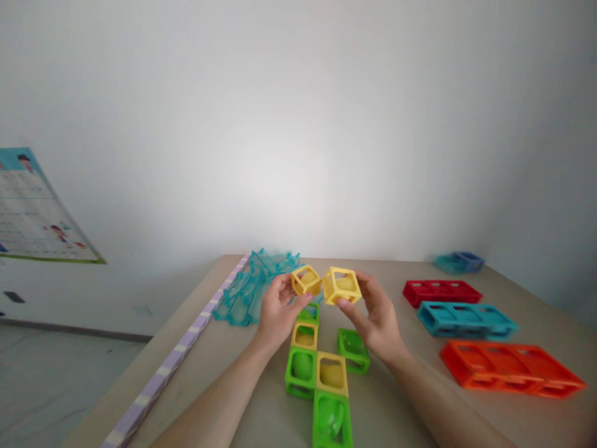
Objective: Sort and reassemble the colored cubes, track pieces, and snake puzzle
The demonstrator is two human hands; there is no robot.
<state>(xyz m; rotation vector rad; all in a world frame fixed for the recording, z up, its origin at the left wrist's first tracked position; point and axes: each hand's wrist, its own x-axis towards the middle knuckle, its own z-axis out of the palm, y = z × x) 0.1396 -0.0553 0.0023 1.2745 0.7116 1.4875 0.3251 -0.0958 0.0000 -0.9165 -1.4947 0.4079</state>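
Observation:
My left hand point(278, 308) pinches a small yellow open-frame cube point(306, 280) above the table. My right hand point(377, 314) grips a second yellow cube point(342, 285), slightly larger in view, right beside the first; the two cubes nearly touch. Below my hands lies a joined run of green and yellow cubes point(318, 373) on the table point(401, 410), and a single green cube point(353, 350) sits just to its right, partly behind my right hand.
A pile of teal track pieces point(252, 287) lies at the back left. On the right are a red frame point(441, 292), a blue frame point(466, 319) and an orange frame point(510, 368). Blue pieces point(459, 262) rest at the far corner. A purple-striped strip point(180, 348) edges the table's left side.

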